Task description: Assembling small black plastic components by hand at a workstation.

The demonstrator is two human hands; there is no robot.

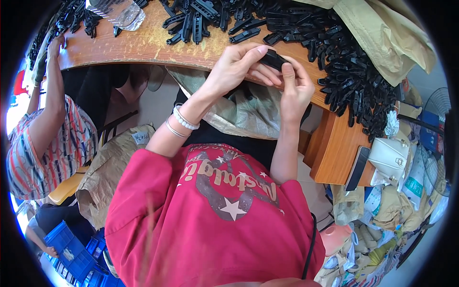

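Observation:
A small black plastic part (274, 60), oblong with a smooth upper face, is held up just over the front edge of the wooden table. My left hand (237, 64) pinches its left end, thumb on top, the fingers curled beneath. At its right end my right hand (297, 87) grips with the thumb, fingers bent around behind. Beyond my hands, loose black parts of a similar kind (197, 20) lie on the worn tabletop (138, 42). A larger heap of black parts (351, 81) spreads along the table's right side.
A woven sack (248, 115) hangs below the table edge at my lap. Tan sacking (382, 36) covers the far right corner. A white handbag (389, 158) sits right. At left, a co-worker in a striped shirt (52, 148) reaches to the table; another person handles a blue crate (69, 251).

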